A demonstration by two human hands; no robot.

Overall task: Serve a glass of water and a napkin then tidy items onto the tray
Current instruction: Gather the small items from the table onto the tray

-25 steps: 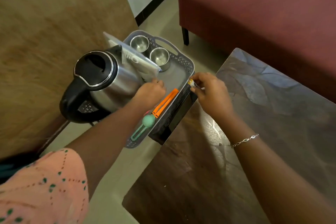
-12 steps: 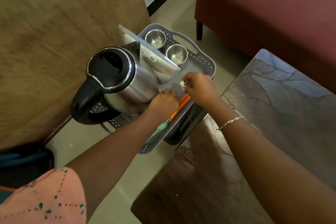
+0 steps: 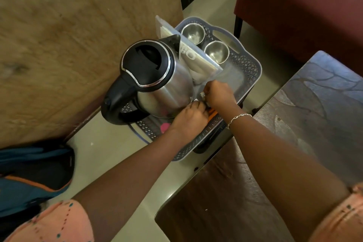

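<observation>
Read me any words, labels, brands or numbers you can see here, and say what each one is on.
"O": the only pale letter that seems legible on the napkin packet, beside the kettle spout; the rest is blurred and partly hidden.
The small item pinched in the right hand: markings too small to read.
The kettle, steel cups and tray: no text visible.

We list, as worn:
1. left sleeve [image 3: 49, 222]: short, peach-pink cloth, crossed by fine lines of small reddish dots, with larger teal dots set along them; the arm is bare from its hem to the left hand [image 3: 189, 118]
2. right sleeve [image 3: 341, 218]: same peach-pink cloth with small dark dots, only its edge in view
3. bracelet [image 3: 238, 117]: thin, silver-coloured, of small curved links, at the wrist behind the right hand [image 3: 220, 94]
</observation>
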